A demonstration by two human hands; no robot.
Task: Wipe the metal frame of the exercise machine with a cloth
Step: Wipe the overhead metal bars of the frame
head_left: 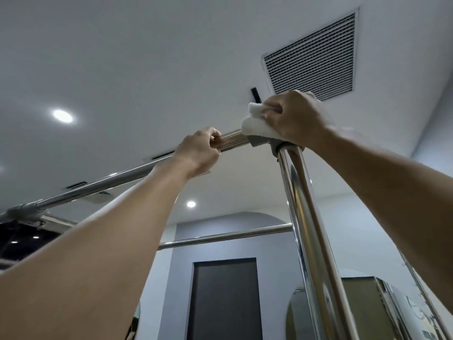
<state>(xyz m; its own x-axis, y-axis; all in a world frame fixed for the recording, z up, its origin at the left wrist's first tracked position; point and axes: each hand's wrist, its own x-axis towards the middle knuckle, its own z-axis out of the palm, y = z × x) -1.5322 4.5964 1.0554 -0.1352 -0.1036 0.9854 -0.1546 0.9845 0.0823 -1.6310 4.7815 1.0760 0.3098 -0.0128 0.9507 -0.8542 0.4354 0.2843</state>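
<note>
Head view, tilted steeply up toward the ceiling, shows the wiping step in progress at the top corner of the metal frame (301, 204). The right hand (291, 116) has its fingers curled and pressed together around a bunched white cloth (255, 123), holding it down on the grey corner joint (263, 141) where the top bar (122, 176) meets the upright post. The left hand (198, 150) is wrapped around that top bar just left of the cloth, fingers closed round the tube, apparently to steady the reach. I judge the task to be mid-way: the corner is being rubbed, while the long run of bar to the left and the post below look unwiped, though the chrome gives no sure sign either way. The next move likely calls for sliding the cloth along the bar, which means the left hand must shift or let go to clear the path, and for keeping the cloth folded round the tube so that it covers the far side too. Counted: two hands, one cloth, one top bar, one upright post, one lower crossbar (225, 238), two grey corner joints with the second far left, one ceiling vent (313, 60) and two round ceiling lights (63, 116).
</note>
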